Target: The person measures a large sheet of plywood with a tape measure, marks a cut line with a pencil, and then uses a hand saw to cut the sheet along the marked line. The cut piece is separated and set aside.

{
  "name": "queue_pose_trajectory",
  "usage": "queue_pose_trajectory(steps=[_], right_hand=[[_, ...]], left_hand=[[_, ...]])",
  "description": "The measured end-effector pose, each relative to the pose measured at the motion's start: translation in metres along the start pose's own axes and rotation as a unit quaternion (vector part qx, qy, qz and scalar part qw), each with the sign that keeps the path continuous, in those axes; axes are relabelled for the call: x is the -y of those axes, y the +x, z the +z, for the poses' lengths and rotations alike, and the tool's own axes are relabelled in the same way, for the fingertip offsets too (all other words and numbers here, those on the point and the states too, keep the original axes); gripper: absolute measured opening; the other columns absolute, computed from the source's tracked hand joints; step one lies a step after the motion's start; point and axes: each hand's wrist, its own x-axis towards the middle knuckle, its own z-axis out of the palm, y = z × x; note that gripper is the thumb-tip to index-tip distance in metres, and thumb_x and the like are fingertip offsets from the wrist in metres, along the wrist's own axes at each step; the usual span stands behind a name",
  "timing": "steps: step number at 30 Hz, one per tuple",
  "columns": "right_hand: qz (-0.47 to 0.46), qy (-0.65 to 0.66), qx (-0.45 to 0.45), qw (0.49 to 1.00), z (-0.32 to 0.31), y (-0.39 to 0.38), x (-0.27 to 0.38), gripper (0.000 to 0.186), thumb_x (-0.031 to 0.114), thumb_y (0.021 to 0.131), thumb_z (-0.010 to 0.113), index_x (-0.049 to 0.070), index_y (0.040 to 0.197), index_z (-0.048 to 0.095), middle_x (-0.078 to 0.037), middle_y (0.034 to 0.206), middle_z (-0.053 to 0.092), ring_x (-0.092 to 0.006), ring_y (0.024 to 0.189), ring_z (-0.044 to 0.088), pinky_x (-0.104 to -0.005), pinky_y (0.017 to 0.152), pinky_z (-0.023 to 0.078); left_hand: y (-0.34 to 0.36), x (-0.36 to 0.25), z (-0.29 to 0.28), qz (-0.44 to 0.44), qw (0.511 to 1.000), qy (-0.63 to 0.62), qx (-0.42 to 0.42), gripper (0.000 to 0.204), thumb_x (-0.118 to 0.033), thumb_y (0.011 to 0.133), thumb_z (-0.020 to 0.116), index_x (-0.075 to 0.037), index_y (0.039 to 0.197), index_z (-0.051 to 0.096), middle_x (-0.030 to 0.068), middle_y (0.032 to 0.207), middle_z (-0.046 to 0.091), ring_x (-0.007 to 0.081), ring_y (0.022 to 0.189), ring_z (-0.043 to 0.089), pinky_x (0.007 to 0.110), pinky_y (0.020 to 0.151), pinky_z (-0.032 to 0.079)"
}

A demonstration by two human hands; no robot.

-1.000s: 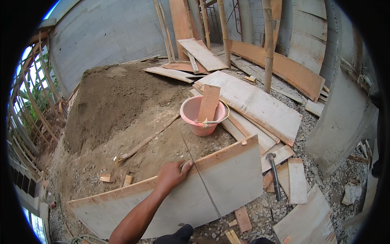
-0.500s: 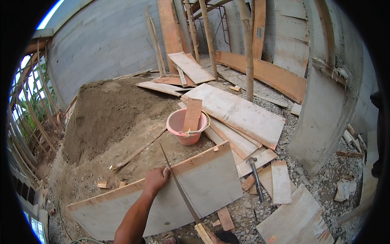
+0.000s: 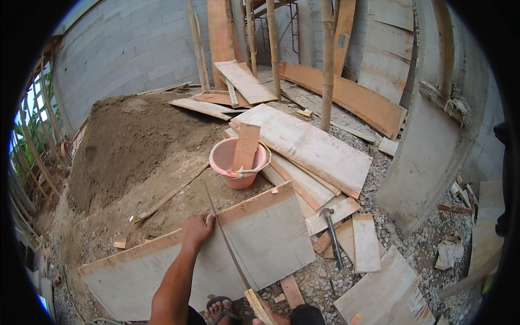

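Note:
My left hand [image 3: 198,230] grips the top edge of a pale plywood board [image 3: 271,244], thumb beside a long handsaw blade [image 3: 233,254] that crosses it. At the lower edge of the view my right hand [image 3: 272,316] is closed on the saw's wooden handle [image 3: 254,303]. A cut or line runs down the board beside the blade. My sandaled foot [image 3: 219,309] shows below the board. Beyond it stands a pink bucket [image 3: 225,168] with a wooden offcut [image 3: 246,143] in it. A hammer [image 3: 332,235] lies on scrap pieces to the right.
A sand mound [image 3: 124,141] lies behind on the left. Stacked boards [image 3: 319,146], bamboo poles [image 3: 327,76] and leaning planks [image 3: 341,92] fill the back. A concrete column [image 3: 406,162] rises at right, with gravel and scraps [image 3: 384,309] around. A block wall [image 3: 97,54] stands behind.
The view has shifted, so the board and bucket appear further left. The saw handle and my right hand have come further into view. My left hand keeps its grip on the board's edge.

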Motion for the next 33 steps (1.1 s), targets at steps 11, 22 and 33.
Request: queue_pose_trajectory(steps=[11,22,33], right_hand=[[-0.047,-0.043,-0.035,0.997,-0.003,0.018,0.013,0.032,0.015,0.084,0.057,-0.007,0.105,0.062,-0.014,0.072,0.062,-0.0221,0.054,0.057,-0.0333,0.05,0.045],[-0.067,-0.079,-0.007,0.995,-0.011,0.013,-0.004,0.04,0.014,0.084,0.057,-0.008,0.117,0.059,-0.021,0.085,0.065,-0.0295,0.071,0.065,-0.0352,0.063,0.05],[0.034,-0.113,0.064,0.991,-0.025,-0.008,-0.021,0.04,0.013,0.085,0.059,-0.013,0.115,0.057,-0.027,0.098,0.066,-0.0355,0.086,0.068,-0.038,0.074,0.053]], left_hand=[[0.009,0.001,0.008,-0.06,0.998,-0.009,0.03,0.049,-0.05,0.095,0.038,-0.013,0.097,0.07,0.0165,0.093,0.069,0.0359,0.093,0.065,0.057,0.099,0.035],[0.022,0.009,0.02,-0.083,0.995,-0.003,0.045,0.055,-0.053,0.092,0.039,-0.009,0.099,0.071,0.0178,0.095,0.07,0.0353,0.095,0.065,0.056,0.105,0.029],[0.032,0.013,0.027,-0.109,0.993,-0.001,0.045,0.057,-0.057,0.088,0.04,-0.011,0.097,0.073,0.0183,0.09,0.07,0.0366,0.091,0.065,0.057,0.103,0.03]])
